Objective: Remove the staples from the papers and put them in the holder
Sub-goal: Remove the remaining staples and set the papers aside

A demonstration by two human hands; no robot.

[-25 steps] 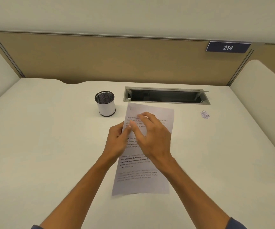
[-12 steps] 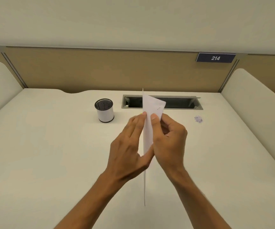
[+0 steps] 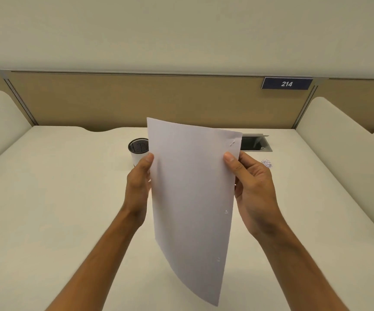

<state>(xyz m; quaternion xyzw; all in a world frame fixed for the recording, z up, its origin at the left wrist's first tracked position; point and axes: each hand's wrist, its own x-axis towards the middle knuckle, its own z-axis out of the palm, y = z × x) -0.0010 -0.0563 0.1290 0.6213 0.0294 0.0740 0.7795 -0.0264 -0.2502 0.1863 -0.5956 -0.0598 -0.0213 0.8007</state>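
Observation:
I hold the stapled papers (image 3: pixel 192 198) upright above the desk, blank back side toward me. My left hand (image 3: pixel 138 187) pinches the left edge with the thumb in front. My right hand (image 3: pixel 253 187) pinches the right edge just below the top corner. A staple (image 3: pixel 232 143) shows near that top right corner, and small marks dot the right margin lower down. The holder (image 3: pixel 137 151), a white cup with a black mesh rim, stands on the desk behind the sheet, partly hidden by it. A small pile of loose staples (image 3: pixel 267 163) lies to the right of my right hand.
A grey cable slot (image 3: pixel 257 143) is sunk into the white desk (image 3: pixel 58 209) at the back, mostly hidden by the papers. A tan partition (image 3: pixel 114 99) with a blue "214" plate (image 3: pixel 286 83) closes the back. Rounded white dividers stand at both sides.
The papers were lifted off the desk and turned over: first flat with text up, then edge-on, now held upright with the blank back facing me, one hand on each side edge.

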